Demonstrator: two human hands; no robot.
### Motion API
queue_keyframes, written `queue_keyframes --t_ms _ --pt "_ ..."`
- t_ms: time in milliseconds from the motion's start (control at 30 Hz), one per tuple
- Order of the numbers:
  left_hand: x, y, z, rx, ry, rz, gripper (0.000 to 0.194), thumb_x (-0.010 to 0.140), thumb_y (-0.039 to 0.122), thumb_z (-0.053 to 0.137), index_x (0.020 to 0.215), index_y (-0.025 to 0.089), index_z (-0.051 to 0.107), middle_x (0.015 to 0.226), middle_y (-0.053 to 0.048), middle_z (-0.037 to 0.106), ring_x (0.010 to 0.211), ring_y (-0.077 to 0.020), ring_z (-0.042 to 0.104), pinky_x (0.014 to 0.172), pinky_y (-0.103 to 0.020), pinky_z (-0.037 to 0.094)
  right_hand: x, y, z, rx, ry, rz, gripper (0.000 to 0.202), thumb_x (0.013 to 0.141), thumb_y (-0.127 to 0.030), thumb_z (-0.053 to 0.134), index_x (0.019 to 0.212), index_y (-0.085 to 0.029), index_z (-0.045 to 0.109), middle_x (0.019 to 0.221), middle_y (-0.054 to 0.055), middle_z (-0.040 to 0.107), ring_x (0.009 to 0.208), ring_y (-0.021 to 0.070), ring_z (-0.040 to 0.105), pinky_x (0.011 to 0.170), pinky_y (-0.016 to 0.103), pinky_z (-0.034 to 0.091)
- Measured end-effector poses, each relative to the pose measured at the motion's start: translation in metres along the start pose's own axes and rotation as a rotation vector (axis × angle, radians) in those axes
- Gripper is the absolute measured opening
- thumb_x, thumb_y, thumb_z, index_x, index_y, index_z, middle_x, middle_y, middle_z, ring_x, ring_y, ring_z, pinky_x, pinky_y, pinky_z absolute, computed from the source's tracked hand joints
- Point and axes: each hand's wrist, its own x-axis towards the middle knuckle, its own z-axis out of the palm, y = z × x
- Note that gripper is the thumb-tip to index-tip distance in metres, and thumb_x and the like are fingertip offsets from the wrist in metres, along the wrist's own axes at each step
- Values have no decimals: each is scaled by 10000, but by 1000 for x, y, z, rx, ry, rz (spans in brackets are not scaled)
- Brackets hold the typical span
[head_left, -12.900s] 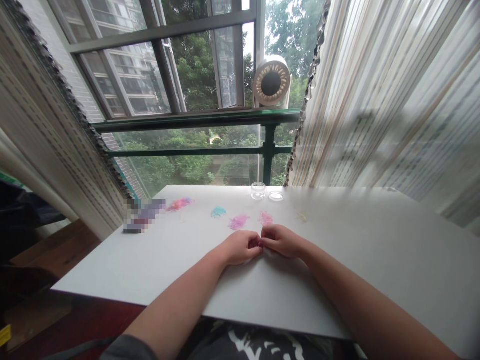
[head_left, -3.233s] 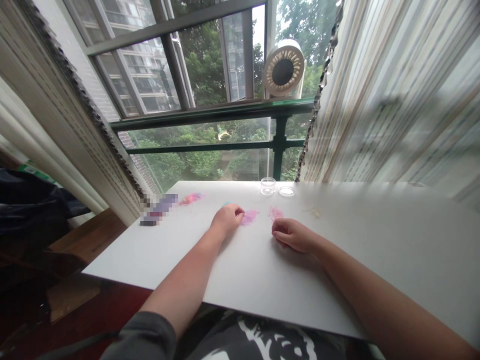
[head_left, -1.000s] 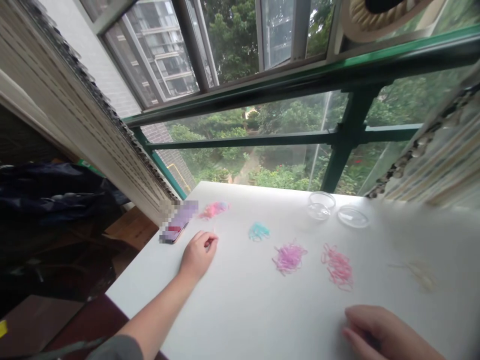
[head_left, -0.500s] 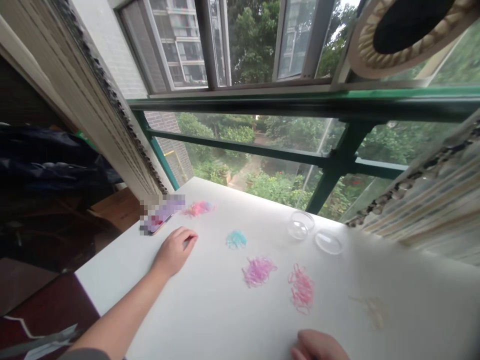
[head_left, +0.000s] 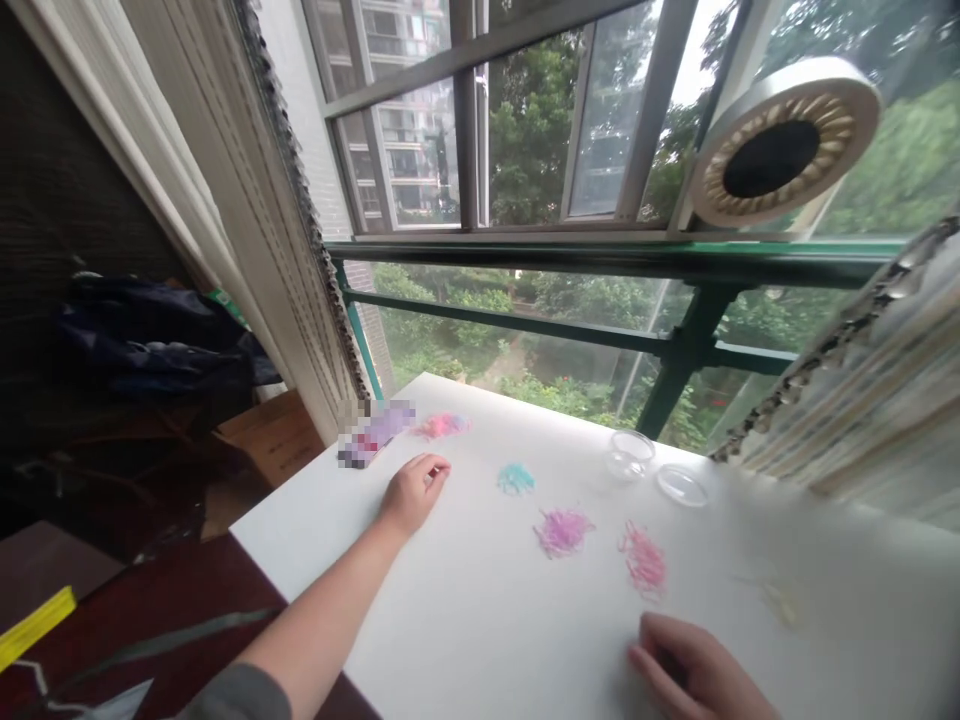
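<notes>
My left hand (head_left: 415,492) rests on the white table (head_left: 465,620) with its fingers curled in and nothing visible in them. Nearest to it are a pixelated purple phone-like object (head_left: 379,432) and a mixed multicoloured pile of small bands (head_left: 442,426). At the lower right my right hand (head_left: 694,668) lies loosely curled, a hollow between thumb and fingers, holding nothing visible. Beyond it are a pink pile of bands (head_left: 645,560) and a purple pile (head_left: 562,532). A turquoise pile (head_left: 516,479) sits farther back, and a pale yellow pile (head_left: 781,604) to the right.
Near the window edge stand a clear round container (head_left: 631,455) and a clear round lid (head_left: 682,486). A green railing (head_left: 525,258) runs behind the table. Curtains (head_left: 300,300) hang at both sides. A cardboard box (head_left: 274,435) is on the floor at left.
The camera view has tilted up and turned left, so the table and piles sit farther right in view. Both hands stay curled on the table, and the piles keep their places.
</notes>
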Motion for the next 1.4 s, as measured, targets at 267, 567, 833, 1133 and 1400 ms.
queue_keyframes --t_ms 267,567,833,1133,1400 --pt "-3 94 34 -492 66 24 162 812 266 533 869 167 649 811 -41 649 743 -118 602 620 -204 449 4 -10 -6 205 48 0 301 828 -408 443 629 -191 380 531 -24 486 514 112 449 531 239 352" --pt "32 243 72 -879 -70 365 175 791 272 566 877 153 660 789 -53 663 700 -118 585 604 -209 443 15 -11 -2 414 45 40 219 781 -334 500 658 -181 404 496 -61 442 428 96 473 426 202 310" --pt "-15 192 93 -583 -369 648 85 714 130 588 762 154 653 700 -40 638 674 -131 565 654 -233 443 12 10 11 406 265 -148 237 730 -350 586 831 -153 502 645 -15 478 573 96 424 517 215 356" --pt "-22 161 87 -511 -387 423 106 707 127 563 728 188 647 712 -26 660 704 -144 580 682 -258 443 11 -2 10 529 259 -147 216 802 -359 531 898 -179 460 625 -53 415 494 68 402 465 191 349" --pt "-23 157 93 -511 -431 444 110 676 113 564 716 183 639 715 -24 660 704 -145 588 681 -255 454 8 -4 7 468 308 -126 170 850 -339 467 844 -170 482 625 -41 429 509 70 406 476 194 351"
